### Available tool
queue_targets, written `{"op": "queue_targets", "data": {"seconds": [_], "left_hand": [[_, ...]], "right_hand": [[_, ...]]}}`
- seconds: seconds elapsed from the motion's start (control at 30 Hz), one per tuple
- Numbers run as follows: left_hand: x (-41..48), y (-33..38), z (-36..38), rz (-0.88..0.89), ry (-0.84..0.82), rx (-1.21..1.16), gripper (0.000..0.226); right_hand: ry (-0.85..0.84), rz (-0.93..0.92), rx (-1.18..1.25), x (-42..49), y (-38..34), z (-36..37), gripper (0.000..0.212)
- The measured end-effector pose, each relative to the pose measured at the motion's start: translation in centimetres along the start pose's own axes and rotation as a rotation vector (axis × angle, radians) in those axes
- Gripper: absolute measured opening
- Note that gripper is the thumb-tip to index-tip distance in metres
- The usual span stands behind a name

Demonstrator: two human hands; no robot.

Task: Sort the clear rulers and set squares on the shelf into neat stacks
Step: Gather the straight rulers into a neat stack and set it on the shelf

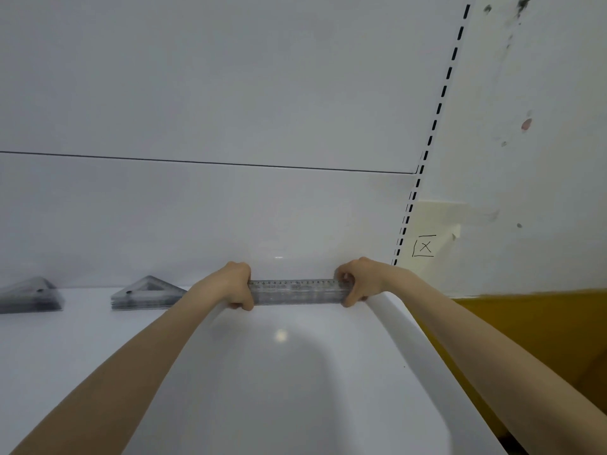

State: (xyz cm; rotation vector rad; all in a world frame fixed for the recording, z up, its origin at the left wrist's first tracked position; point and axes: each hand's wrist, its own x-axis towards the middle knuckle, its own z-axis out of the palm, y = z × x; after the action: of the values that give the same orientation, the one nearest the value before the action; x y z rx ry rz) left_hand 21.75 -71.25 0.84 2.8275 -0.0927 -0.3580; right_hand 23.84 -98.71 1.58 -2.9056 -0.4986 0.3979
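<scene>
Both hands, left (238, 285) and right (353, 284), grip the ends of a ruler stack (297, 292) at the shelf's (279, 372) back right, squaring it (set-square stacks (147, 293) lie leftward), likely before letting go.

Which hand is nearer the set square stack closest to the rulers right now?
Left. The left hand grips the left end of the rulers, just right of that set square stack; the right hand grips the opposite end, farther away.
</scene>
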Motion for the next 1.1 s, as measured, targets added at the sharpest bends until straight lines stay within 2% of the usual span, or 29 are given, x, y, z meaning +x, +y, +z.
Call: {"op": "queue_targets", "data": {"seconds": [0.07,0.17,0.27,0.4,0.53,0.87,0.97,1.1], "left_hand": [[-0.4,-0.1,-0.5,0.008,-0.017,-0.029,0.043],[-0.9,-0.7,-0.8,0.039,0.013,0.019,0.053],[-0.8,-1.1,-0.4,0.051,0.032,0.072,0.047],[0.0,-0.8,-0.8,0.064,-0.019,0.079,0.035],[0.5,-0.5,-0.9,0.044,-0.04,0.069,0.028],[0.9,-0.3,-0.9,0.01,-0.069,0.014,0.027],[0.8,-0.1,-1.2,0.005,-0.088,-0.009,0.036],[0.3,-0.1,-2.1,0.0,-0.154,-0.133,0.065]], "right_hand": [[-0.011,0.04,0.054,-0.7,0.9,-0.2,0.047],[0.029,0.086,0.1,-1.9,2.2,0.1,0.026],[0.086,0.088,0.119,-2.2,1.9,0.9,0.009],[0.071,0.136,0.125,-1.7,0.7,0.7,0.018],[0.051,0.163,0.104,-1.2,0.2,0.5,0.01],[0.049,0.173,0.108,-1.0,-0.2,0.5,0.013],[0.059,0.164,0.131,-1.0,0.1,0.5,0.007],[0.043,0.193,0.146,-1.6,0.9,-0.3,0.009]]}}
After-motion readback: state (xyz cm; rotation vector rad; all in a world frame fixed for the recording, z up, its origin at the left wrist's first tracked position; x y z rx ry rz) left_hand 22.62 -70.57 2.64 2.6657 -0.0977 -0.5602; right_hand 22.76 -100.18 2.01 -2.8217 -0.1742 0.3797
